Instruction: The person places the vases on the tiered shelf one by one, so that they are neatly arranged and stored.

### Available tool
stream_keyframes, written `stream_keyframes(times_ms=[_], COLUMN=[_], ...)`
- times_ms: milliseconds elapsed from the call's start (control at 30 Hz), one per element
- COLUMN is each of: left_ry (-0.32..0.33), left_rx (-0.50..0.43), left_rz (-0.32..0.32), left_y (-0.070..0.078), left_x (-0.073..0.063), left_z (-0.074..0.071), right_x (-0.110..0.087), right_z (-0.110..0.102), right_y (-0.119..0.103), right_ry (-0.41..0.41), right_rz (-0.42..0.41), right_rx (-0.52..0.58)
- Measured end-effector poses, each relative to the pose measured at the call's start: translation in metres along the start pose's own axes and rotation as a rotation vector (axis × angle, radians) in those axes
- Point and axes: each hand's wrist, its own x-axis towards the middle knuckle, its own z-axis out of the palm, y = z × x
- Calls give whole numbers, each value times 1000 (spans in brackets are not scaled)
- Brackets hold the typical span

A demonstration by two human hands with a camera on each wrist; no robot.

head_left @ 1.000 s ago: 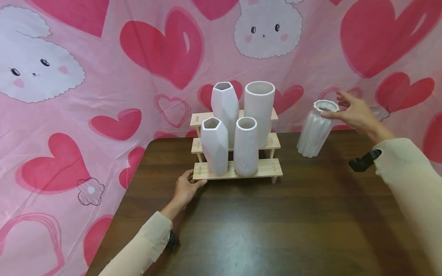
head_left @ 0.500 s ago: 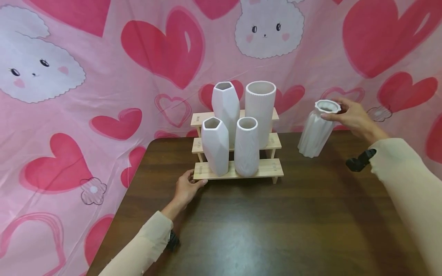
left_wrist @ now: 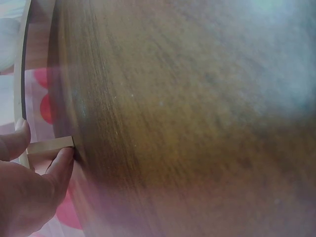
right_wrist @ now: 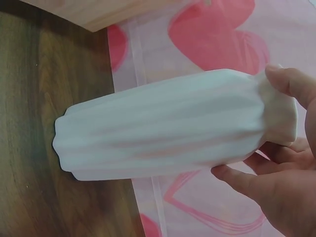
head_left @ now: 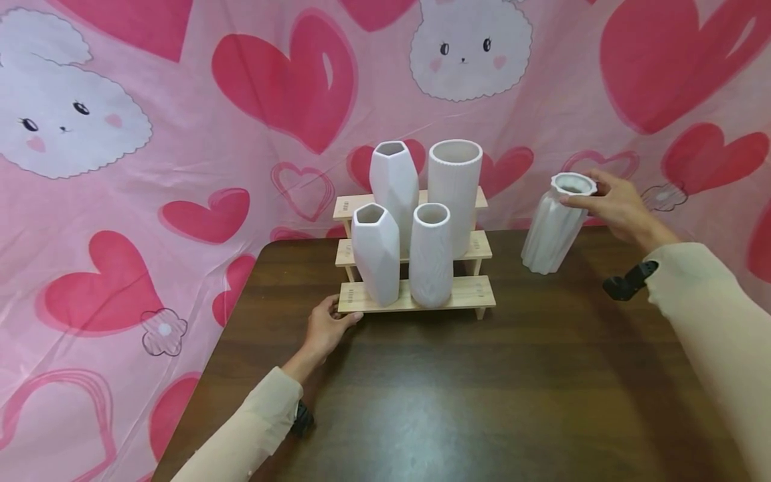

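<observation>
My right hand (head_left: 620,204) holds a white fluted vase (head_left: 551,231) by its neck at the right of the stand. In the right wrist view the vase (right_wrist: 163,131) shows its whole ribbed side, thumb on one side of the neck and fingers on the other, its base right at the table. At the left, my left hand (head_left: 325,328) grips the front corner of a three-step wooden stand (head_left: 470,292). Up close, the left wrist view shows the thumb at the plank's edge and a finger against the stand's short leg (left_wrist: 52,144).
On the lowest step stand a faceted white vase (head_left: 376,258) and a rounded white vase (head_left: 430,258). Behind them rise a taller faceted vase (head_left: 394,181) and a wide ribbed cylinder vase (head_left: 454,194). A pink heart-print cloth (head_left: 253,187) hangs behind the dark wooden table (head_left: 434,395).
My right hand's fingers have closed in around the fluted vase's neck, having stood apart behind its rim. The left hand stays at the stand's corner.
</observation>
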Motion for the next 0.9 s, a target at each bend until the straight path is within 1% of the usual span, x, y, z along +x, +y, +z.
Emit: stream_keyframes(times_ms=[100,300,400,533,600,767,900], left_ry=[2,-2,-2,-6,-7,-9,-8], left_rx=[8,-4,-9,-7,0,-4,-6], left_rz=[4,-1,-7,-12,-14,-16,-18], left_y=[0,0,0,0,-1,-1,0], left_x=[0,1,1,1,1,1,1], left_z=[0,1,1,-1,-1,-1,-1], right_x=[0,-1,-2,-4,-4,-3,-2], right_z=[0,1,1,-2,-5,-13,-16], right_y=[0,-3,-7,-20,-29,-52,-68], right_ry=[18,67,86,61,43,16,8], right_rz=[23,80,88,115,144,190,201], right_rx=[28,19,20,59,81,80,72])
